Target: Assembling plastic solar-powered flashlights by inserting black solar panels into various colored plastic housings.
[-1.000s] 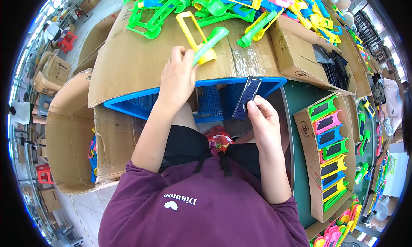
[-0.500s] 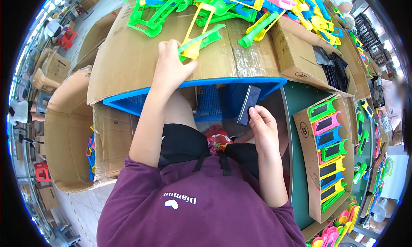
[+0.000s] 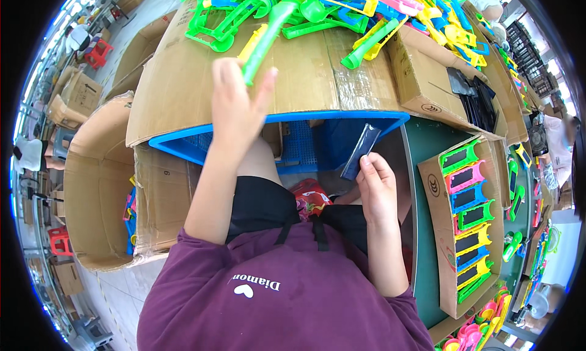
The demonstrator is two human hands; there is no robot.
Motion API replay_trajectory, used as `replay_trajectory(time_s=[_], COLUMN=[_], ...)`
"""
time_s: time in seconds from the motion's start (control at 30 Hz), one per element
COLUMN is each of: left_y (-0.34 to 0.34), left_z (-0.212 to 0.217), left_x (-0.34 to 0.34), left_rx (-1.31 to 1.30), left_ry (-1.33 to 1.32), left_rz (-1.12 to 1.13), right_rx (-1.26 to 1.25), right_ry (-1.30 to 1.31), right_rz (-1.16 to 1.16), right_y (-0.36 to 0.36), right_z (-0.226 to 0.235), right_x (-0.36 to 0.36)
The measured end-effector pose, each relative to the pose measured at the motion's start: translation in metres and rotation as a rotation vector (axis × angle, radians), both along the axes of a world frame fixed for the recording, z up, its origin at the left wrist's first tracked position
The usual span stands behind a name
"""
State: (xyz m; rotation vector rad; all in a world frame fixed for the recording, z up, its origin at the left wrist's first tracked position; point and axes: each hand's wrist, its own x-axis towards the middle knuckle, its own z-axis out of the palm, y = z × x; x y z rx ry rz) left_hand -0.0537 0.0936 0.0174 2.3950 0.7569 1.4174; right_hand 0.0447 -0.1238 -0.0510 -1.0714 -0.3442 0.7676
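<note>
My left hand point(image 3: 235, 113), blurred by motion, is at the near edge of the carton top. The lower end of a long green plastic piece point(image 3: 267, 40) lies between its fingers and thumb; the thumb stands away from the piece. Beside that piece shows a yellow plastic part point(image 3: 251, 43), partly hidden. In front of the blue bin opening, my right hand point(image 3: 378, 183) pinches a thin, dark, shiny rectangular strip point(image 3: 360, 150) between thumb and fingers. The strip tilts upward. A heap of coloured plastic frames and scoop-like pieces point(image 3: 342, 9) covers the far part of the carton.
Below the carton point(image 3: 293, 95) is a blue plastic bin point(image 3: 183, 148). At right, a cardboard tray point(image 3: 436, 229) holds coloured frames with dark panels, on a green table point(image 3: 427, 131). Another box point(image 3: 421, 82) holds dark plates. A tall open carton point(image 3: 97, 186) stands left.
My left hand has drawn back slightly and turned. The green piece now points up and away, with the yellow part seen narrower beside it. The right hand's strip has shifted slightly right and tilted.
</note>
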Motion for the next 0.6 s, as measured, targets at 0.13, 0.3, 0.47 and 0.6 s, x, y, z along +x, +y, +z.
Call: replay_trajectory(time_s=[0.13, 0.3, 0.47, 0.6], left_y=[-0.061, -0.09, -0.11, -0.109], left_z=[-0.015, -0.045, -0.061, -0.036], left_x=[-0.005, 0.0, 0.002, -0.016], left_rx=[0.081, 0.043, -0.004, -0.432], left_ry=[0.146, 0.02, 0.016, -0.056], left_rz=[-0.269, -0.359, -0.529, -0.777], right_rx=[0.326, 0.384, 0.446, 0.566], right_ry=[0.011, 0.262, 0.312, 0.162], right_rz=[0.016, -0.075, -0.091, 0.109], right_y=[0.019, 0.031, 0.021, 0.009], right_z=[0.034, 0.034, 0.024, 0.027], right_x=[-0.006, -0.002, -0.006, 0.005])
